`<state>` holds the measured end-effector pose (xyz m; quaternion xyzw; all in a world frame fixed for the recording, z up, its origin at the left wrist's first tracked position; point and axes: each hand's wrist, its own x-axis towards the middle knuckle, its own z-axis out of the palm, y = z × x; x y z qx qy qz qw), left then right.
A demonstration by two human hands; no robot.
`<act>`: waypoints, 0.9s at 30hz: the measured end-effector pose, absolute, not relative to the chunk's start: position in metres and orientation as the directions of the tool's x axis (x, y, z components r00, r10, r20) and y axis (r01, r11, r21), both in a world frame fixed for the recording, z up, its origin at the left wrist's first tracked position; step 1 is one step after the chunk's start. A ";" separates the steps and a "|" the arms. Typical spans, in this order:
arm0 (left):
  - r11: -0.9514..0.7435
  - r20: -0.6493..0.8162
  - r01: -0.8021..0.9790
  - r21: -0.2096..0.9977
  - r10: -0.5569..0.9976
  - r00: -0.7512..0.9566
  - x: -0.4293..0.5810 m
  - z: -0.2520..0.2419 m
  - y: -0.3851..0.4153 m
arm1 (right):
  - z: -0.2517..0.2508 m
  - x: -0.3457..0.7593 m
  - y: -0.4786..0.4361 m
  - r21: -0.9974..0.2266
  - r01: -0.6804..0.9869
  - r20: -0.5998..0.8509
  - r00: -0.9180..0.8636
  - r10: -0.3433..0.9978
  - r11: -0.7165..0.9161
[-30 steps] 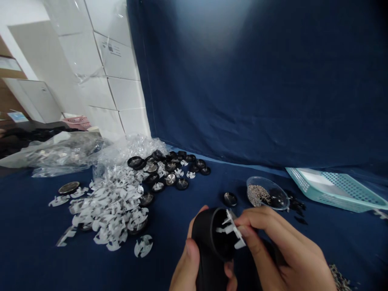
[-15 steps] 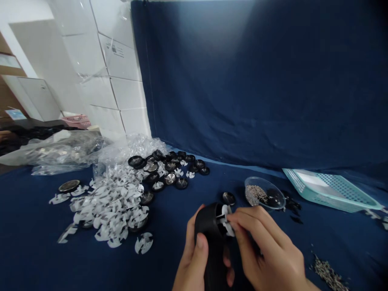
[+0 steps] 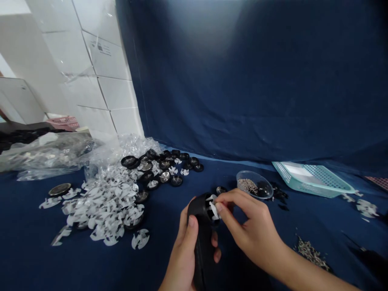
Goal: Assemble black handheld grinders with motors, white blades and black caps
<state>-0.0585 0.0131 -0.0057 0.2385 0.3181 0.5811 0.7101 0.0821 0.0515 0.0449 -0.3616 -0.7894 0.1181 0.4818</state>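
My left hand (image 3: 184,250) holds the black cup (image 3: 201,218) tight, low over the blue counter (image 3: 91,266). The fingers (image 3: 222,206) of my right hand (image 3: 251,230) pinch a thin white piece (image 3: 212,204) at the cup's mouth. It looks light and bendy, so I think holding its edge softly is best.

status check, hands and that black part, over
Left hand gripping black housing. Right hand pinching white plastic piece at its open end. Nothing in the way; pile of white pieces off to the left.
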 end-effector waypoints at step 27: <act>0.035 -0.084 -0.546 0.837 0.994 -0.064 -0.062 -0.005 0.010 | 0.049 0.084 0.043 -0.811 0.401 0.399 -0.155 0.904 0.426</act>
